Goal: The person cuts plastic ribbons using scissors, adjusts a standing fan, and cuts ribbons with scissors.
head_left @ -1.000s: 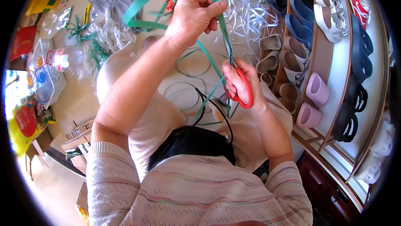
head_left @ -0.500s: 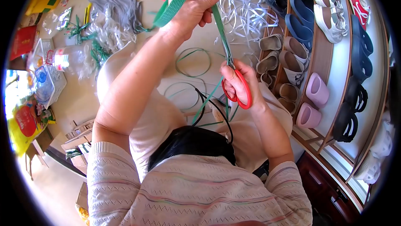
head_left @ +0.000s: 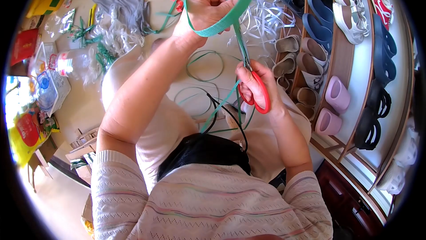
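A green woven plastic strap (head_left: 243, 5) loops around and in front of my left hand (head_left: 208, 15), whose fingers are closed on it. Red-handled scissors (head_left: 261, 90) are in my right hand (head_left: 257, 80), blades pointing up and away with the strap along them. From beside the scissors a thin green strip (head_left: 221, 101) hangs down toward my lap. Where the blade tips meet the strap is partly hidden. A black bag or cloth (head_left: 199, 158) lies across my lap, with a black cord (head_left: 217, 104) rising from it.
Shoe racks at right hold blue slippers (head_left: 320, 31), pink slippers (head_left: 337, 94) and white shoes (head_left: 348, 18). White strips (head_left: 262, 9) are heaped on the floor ahead. Leftward lie a grey cloth (head_left: 124, 0), a plastic bottle (head_left: 71, 62) and a white basket (head_left: 62, 93).
My left hand has turned and moved slightly down, and the green strap has swung from a straight upright length into a round loop. The scissors have shifted a little to the right.
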Tool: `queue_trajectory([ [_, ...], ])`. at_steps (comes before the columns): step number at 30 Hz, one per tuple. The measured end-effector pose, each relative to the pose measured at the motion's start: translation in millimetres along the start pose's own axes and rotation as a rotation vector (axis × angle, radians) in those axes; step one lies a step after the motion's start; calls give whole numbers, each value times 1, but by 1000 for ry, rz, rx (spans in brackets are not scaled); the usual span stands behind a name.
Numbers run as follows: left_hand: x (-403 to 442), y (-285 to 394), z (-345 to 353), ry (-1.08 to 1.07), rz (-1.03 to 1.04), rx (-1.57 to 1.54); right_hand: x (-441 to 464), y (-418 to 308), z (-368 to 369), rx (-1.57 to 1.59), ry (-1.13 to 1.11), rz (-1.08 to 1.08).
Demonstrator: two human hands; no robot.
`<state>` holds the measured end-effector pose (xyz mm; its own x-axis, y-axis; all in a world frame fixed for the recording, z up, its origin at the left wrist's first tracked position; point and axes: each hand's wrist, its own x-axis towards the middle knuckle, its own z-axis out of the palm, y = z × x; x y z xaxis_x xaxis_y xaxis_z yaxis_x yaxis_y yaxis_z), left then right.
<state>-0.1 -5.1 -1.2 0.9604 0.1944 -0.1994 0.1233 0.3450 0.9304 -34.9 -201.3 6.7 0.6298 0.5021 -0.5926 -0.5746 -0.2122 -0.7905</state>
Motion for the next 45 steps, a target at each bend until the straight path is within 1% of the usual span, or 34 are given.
queue_trajectory([
  [8, -1, -2, 1, -1, 0, -28, 0, 2, 3, -20, 2, -55],
  [11, -2, -13, 2, -68, -56, 45, 2, 3, 2, -41, 8, -77],
  [17, -4, 2, 0, 5, -32, 14, 0, 4, 4, -15, -5, -24],
  [18, 1, 4, -2, 53, -31, -12, -1, 5, 6, -4, -1, -21],
  [20, 4, 3, -8, 43, -13, -61, 0, 4, 7, -49, 1, -48],
  [23, 4, 3, -9, 74, -9, -44, 0, 3, 6, -63, 10, -62],
  [26, 1, -2, -5, 20, -22, -12, 2, 1, 4, -59, 21, -51],
  [36, 0, 0, 0, 11, -57, -68, 0, 4, 4, -69, 28, -39],
  [39, -4, -1, 2, -14, -68, -91, -1, -1, 1, -110, -10, -31],
  [42, -7, -5, 4, -31, -96, -27, 0, -5, 3, -120, -10, -28],
  [45, -8, -3, 6, -33, -108, -48, 1, 1, 4, -43, 22, -70],
])
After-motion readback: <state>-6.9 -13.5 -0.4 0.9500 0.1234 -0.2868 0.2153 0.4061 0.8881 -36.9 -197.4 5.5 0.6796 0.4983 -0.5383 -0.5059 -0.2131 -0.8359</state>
